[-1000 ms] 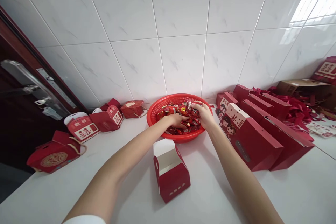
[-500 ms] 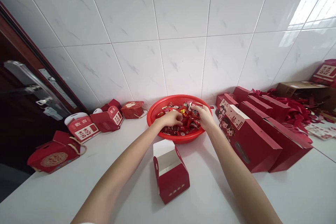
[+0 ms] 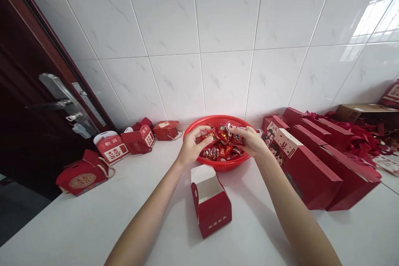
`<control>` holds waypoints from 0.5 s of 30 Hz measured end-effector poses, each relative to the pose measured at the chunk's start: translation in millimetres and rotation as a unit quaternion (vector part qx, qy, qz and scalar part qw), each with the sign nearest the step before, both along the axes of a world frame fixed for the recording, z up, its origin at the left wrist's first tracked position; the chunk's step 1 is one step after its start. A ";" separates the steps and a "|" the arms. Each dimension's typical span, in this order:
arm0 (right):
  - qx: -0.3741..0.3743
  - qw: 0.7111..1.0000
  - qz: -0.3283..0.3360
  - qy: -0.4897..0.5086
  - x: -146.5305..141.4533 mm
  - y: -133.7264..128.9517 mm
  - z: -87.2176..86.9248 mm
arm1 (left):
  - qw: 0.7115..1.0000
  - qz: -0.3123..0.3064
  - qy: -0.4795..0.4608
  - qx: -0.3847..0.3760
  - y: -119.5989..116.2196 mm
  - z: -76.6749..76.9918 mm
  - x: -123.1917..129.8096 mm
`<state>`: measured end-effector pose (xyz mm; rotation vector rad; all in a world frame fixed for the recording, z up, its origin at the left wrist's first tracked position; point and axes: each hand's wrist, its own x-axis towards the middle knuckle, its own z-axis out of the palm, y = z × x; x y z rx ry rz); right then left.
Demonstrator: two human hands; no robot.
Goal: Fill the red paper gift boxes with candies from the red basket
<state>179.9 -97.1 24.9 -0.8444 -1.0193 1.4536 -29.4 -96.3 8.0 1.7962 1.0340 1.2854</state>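
Note:
Wrapped candies [image 3: 222, 151] in red, gold and white fill a red plastic basket [image 3: 226, 165] against the tiled wall. Over its left side my left hand [image 3: 196, 143] is closed on candy in red and gold wrappers, pinched between thumb and fingers. Above the right side, my right hand [image 3: 251, 140] grips candy in red and white wrappers; how many pieces it holds I cannot tell. Between my forearms stands an open dark red cardboard box [image 3: 215, 212] with a white inside. Its raised flaps face up and no candy shows in the part I can see.
Several small red gift boxes [image 3: 139, 139] line the left side, by a dark door with a metal handle [image 3: 62, 99]. On the right are large red gift bags [image 3: 314, 166], red ribbon [image 3: 361, 137] and a brown carton [image 3: 361, 112]. The white tabletop [image 3: 156, 232] lies beneath.
My left hand has risen out of the candies and now holds some. My right hand has lifted slightly with its candy. The view has swung a little to the left.

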 end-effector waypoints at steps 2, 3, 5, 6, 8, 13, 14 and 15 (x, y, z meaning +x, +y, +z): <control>0.027 0.999 0.027 -0.017 -3.4 -9.0 6.4 | 1.000 0.014 -0.008 0.010 -8.5 1.3 -0.5; 0.041 0.998 0.039 -0.026 -5.3 -13.4 9.1 | 1.000 0.021 -0.008 0.008 -12.7 1.4 -0.5; 0.063 0.996 0.055 -0.038 -9.0 -21.3 13.5 | 0.999 0.038 0.002 0.007 -21.2 1.2 -0.1; 0.072 0.995 0.058 -0.043 -10.4 -24.5 15.1 | 0.999 0.051 0.009 0.014 -25.2 1.1 0.2; 0.088 0.993 0.060 -0.052 -11.7 -29.5 17.0 | 0.997 0.073 0.020 0.036 -32.4 1.5 1.0; 0.130 0.985 0.039 -0.107 -8.4 -37.0 17.3 | 0.997 0.067 0.003 0.039 -46.5 6.6 4.9; 0.133 0.984 0.035 -0.117 -7.7 -38.1 17.0 | 0.998 0.056 -0.003 0.029 -48.8 8.0 5.9; 0.134 0.983 0.033 -0.122 -7.3 -39.0 16.8 | 0.999 0.043 -0.008 0.017 -50.8 9.6 6.7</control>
